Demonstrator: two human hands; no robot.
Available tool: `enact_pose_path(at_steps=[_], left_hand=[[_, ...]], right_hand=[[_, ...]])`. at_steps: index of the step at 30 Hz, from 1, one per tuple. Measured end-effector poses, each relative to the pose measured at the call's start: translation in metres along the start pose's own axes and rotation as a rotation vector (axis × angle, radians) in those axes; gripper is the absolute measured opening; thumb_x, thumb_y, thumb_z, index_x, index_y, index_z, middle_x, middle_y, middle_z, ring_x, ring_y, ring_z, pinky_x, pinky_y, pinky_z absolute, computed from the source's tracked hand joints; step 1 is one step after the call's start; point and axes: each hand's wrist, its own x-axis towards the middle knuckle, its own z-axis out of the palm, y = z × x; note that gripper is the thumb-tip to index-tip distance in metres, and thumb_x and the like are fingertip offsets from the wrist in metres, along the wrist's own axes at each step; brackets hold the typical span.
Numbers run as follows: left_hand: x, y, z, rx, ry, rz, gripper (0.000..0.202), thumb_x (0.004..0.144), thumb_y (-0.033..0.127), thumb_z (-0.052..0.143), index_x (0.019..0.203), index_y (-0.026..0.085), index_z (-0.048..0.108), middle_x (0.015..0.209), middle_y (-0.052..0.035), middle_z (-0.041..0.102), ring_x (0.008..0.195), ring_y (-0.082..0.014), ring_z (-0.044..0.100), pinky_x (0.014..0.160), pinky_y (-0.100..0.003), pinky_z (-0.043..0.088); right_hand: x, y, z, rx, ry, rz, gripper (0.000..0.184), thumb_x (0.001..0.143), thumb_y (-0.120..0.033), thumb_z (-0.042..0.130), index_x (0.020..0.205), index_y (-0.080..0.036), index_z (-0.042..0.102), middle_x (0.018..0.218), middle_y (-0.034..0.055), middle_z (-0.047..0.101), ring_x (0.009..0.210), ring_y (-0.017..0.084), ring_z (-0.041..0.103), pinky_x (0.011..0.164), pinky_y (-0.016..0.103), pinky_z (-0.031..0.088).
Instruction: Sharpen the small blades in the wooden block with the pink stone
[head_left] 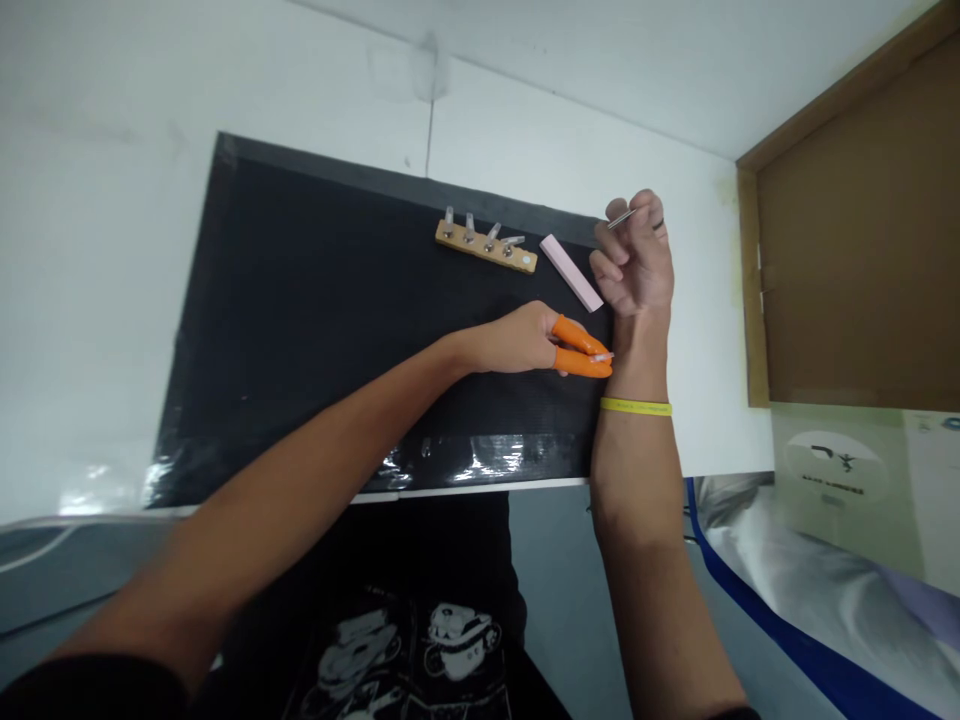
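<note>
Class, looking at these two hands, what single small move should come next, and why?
Probably bring the thin metal tool in the right hand down toward the small pale piece: the left hand pinches that piece between orange-covered fingertips, while the tool is held apart from it.

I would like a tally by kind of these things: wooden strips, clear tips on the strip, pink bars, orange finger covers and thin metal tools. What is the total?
Wooden strip: 1
Clear tips on it: 4
Pink bar: 1
Orange finger covers, left hand: 2
Thin metal tool, right hand: 1
Total: 9
</note>
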Motion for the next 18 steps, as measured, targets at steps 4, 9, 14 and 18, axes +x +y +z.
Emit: enact_pose_path(at_steps=[4,9,14,18], left_hand=[[0.000,-0.001,-0.001,-0.010,-0.025,0.019,0.038,0.071,0.039,0.079,0.102,0.017,0.080,0.092,-0.0033,0.075,0.081,-0.0135,0.064,0.079,-0.024,0.050],[0.000,0.000,-0.001,0.010,-0.024,0.019,0.038,0.072,0.039,0.078,0.102,0.016,0.080,0.091,-0.0037,0.075,0.079,-0.0135,0.063,0.076,-0.024,0.049],[0.000,-0.001,0.000,0.024,-0.007,0.030,0.038,0.072,0.040,0.078,0.101,0.016,0.080,0.090,-0.0032,0.074,0.080,-0.0143,0.064,0.079,-0.025,0.051],[-0.001,-0.001,-0.001,0.024,-0.008,0.038,0.037,0.072,0.040,0.079,0.100,0.016,0.081,0.093,-0.0037,0.074,0.082,-0.0149,0.064,0.079,-0.025,0.051]], right_hand=[[0.001,0.001,-0.002,-0.012,0.063,0.016,0.032,0.069,-0.056,0.081,0.085,-0.041,0.057,0.078,-0.0077,0.063,0.059,0.016,0.039,0.043,0.031,0.026],[0.004,0.004,-0.010,-0.092,0.079,0.033,0.035,0.070,-0.062,0.077,0.087,-0.040,0.055,0.084,-0.0088,0.068,0.063,0.017,0.046,0.044,0.032,0.030],[-0.002,-0.004,-0.016,-0.605,-0.137,0.014,0.057,0.091,-0.077,0.030,0.118,-0.032,0.051,0.100,-0.0005,0.072,0.081,0.018,0.056,0.055,0.032,0.045],[-0.003,-0.006,-0.015,-1.062,-0.199,-0.246,0.075,0.099,-0.054,-0.011,0.138,-0.012,0.038,0.114,0.0085,0.070,0.070,0.010,0.053,0.046,0.023,0.040]])
